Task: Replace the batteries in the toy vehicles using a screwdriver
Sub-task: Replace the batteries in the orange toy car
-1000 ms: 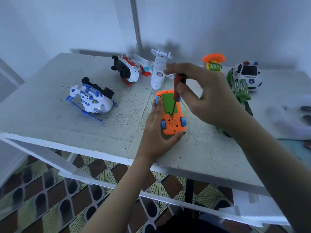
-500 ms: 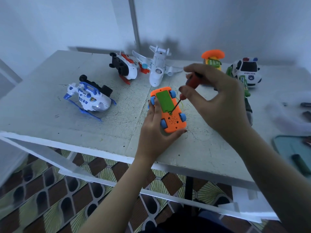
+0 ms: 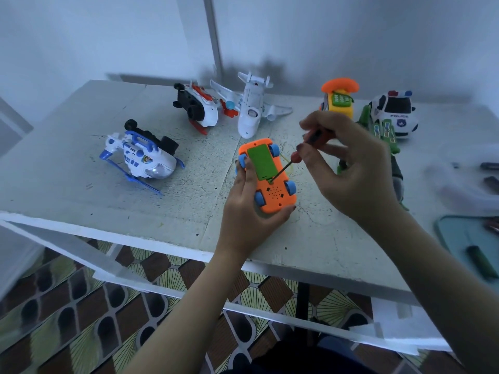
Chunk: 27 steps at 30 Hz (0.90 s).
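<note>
Car [image 3: 272, 190] upturned, gripped by left hand [image 3: 248, 211] over table [image 3: 108, 206]; right hand [image 3: 351, 168] pinches screwdriver [image 3: 302, 152], tip at green cover [image 3: 262, 163].

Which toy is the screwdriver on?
The orange car, belly-up in the left hand, screwdriver tip at its green cover; the rest lie untouched on the table.
</note>
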Tool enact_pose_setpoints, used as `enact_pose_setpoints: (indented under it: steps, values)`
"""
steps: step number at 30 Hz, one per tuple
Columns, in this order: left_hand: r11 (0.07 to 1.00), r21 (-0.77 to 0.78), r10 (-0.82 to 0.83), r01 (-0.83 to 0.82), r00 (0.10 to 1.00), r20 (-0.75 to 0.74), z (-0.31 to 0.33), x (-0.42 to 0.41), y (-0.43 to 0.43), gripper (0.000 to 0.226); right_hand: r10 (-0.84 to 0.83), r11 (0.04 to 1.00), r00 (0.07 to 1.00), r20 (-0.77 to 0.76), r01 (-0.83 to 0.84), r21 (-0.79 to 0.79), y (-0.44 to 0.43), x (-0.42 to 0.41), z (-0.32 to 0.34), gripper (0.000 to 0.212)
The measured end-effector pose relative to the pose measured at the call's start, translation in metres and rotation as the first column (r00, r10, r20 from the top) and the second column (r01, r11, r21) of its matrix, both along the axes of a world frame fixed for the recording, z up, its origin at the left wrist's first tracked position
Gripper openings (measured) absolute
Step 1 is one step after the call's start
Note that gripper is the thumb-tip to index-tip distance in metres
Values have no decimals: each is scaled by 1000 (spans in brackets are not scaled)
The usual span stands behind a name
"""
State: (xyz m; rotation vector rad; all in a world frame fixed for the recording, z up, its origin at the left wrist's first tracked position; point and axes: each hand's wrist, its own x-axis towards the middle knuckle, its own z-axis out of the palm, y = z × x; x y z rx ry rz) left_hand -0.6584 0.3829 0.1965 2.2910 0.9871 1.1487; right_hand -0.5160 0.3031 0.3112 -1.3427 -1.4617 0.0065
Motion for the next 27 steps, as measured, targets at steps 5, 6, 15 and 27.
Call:
enact_pose_setpoints:
  steps: [5, 6, 15, 27]
  values:
    - [1000, 4, 10, -10, 1000, -10, -1, 0, 0, 106, -154, 981, 988, 0, 152, 117, 7, 0, 9, 19]
    - [1000, 5, 12, -12, 1000, -9, 0, 0, 0, 106, -158, 981, 987, 10, 155, 120, 8, 0, 10, 17]
    - [1000, -26, -17, 16, 1000, -14, 1, 0, 0, 107, 144, 987, 990, -2, -143, -76, 11, 6, 20, 26]
    - [998, -54, -27, 26, 1000, -11, 3, 0, -1, 108, -31, 999, 999, 32, 32, -8, 12, -1, 25, 30]
